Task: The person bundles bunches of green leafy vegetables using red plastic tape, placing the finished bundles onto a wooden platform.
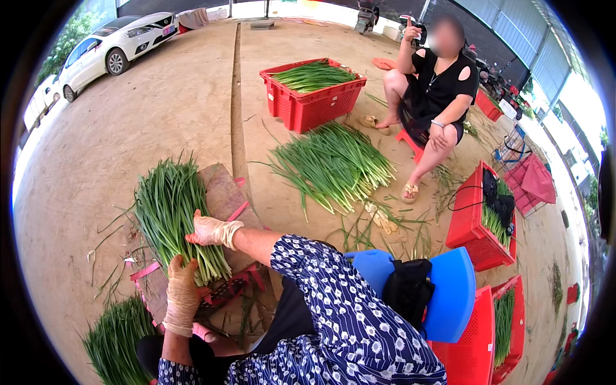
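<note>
A thick bunch of garlic chives (173, 207) lies on a worn, flat-topped stand (224, 192) bound with pink strips. Its pale stem ends point toward my body, with the green leaves fanning away. My left hand (183, 293), in a thin translucent glove, grips the bunch at its near side by the stems. Across the leaves and stems on the opposite side lies my right hand (211, 231), gloved the same way, thumb spread and fingers against the bunch. The underside of the bunch is hidden. Below the stand's top, part of a dark crate (226, 291) shows.
More chives (120, 339) lie at lower left, and a large pile (337, 163) spreads on the floor. Beyond it stands a red crate (313, 103) of chives. A person (433, 91) sits on a red stool (411, 144). Behind me are a blue chair (450, 298) and red crates (464, 332).
</note>
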Motion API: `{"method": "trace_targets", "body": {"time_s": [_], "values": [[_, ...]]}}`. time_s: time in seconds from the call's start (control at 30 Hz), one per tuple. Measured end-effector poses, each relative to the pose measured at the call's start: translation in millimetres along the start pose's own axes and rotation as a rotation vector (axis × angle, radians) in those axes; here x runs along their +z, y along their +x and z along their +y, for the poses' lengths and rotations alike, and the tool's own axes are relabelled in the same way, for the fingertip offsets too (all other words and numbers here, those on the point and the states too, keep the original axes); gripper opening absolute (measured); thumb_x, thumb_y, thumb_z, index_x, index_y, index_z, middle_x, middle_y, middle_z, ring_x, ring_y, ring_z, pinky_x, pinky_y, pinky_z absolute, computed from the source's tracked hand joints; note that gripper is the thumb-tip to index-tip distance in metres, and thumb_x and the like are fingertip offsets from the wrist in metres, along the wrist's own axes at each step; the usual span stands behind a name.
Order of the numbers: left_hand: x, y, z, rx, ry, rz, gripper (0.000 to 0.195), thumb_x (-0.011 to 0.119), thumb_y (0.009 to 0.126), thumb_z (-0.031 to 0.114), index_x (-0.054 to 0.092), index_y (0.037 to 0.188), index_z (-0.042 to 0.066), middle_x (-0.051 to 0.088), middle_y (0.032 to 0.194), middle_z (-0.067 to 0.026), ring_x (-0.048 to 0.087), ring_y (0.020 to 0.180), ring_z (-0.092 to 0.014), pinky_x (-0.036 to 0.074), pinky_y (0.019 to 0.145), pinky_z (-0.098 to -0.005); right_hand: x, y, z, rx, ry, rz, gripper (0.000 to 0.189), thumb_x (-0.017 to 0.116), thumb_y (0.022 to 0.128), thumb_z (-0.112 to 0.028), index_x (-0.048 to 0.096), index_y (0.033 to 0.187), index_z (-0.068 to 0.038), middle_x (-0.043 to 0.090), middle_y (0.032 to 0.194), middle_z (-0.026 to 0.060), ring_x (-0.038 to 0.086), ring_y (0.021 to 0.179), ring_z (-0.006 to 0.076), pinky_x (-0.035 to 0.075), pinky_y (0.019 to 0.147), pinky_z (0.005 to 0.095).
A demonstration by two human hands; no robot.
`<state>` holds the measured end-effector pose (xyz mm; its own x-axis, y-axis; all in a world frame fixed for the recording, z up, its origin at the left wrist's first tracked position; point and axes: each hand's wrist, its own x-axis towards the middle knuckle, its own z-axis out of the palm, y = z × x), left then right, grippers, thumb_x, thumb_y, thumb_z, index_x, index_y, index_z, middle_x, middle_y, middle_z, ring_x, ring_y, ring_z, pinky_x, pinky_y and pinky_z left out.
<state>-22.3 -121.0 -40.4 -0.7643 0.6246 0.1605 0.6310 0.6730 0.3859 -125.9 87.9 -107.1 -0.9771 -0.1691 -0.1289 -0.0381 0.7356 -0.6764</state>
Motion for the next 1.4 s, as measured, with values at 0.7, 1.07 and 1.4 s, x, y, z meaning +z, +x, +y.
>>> {"method": "trace_targets", "body": {"time_s": [0.7,1.07,1.4], "values": [[-16.1,16.3,-36.9,-0.100,-0.277,0.414,0.062,0.078,0.083,0.012,0.051,0.138,0.005,0.054,0.123,-0.0168,0.052,0.118,-0.030,0.041,0.103,-0.0383,5.3,11.9,21.0,-0.038,0.041,0.022,0.107,0.063,0.089,-0.049,0.010,0.136,0.031,0.062,0.104,0.0401,0.065,0.101,0.0433,0.054,0.084,0.0413],[-1.5,19.8,-57.1,-0.278,-0.240,0.354,0.068,0.068,0.095,0.027,0.035,0.149,0.002,0.045,0.143,-0.0232,0.042,0.134,-0.034,0.033,0.112,-0.0414,-7.1,1.4,4.9,-0.072,-0.067,0.062,0.097,0.053,0.094,-0.052,0.028,0.125,0.037,0.065,0.088,0.0349,0.069,0.086,0.0422,0.055,0.076,0.0421],[-1.8,23.4,-55.8,-0.227,-0.292,0.379,0.072,0.067,0.095,0.023,0.028,0.152,0.002,0.036,0.152,-0.0234,0.033,0.142,-0.033,0.026,0.116,-0.0420,-15.4,-0.6,3.4,-0.008,-0.014,-0.004,0.106,0.059,0.090,-0.054,0.017,0.132,0.034,0.062,0.100,0.0400,0.066,0.098,0.0449,0.054,0.082,0.0431]]}}
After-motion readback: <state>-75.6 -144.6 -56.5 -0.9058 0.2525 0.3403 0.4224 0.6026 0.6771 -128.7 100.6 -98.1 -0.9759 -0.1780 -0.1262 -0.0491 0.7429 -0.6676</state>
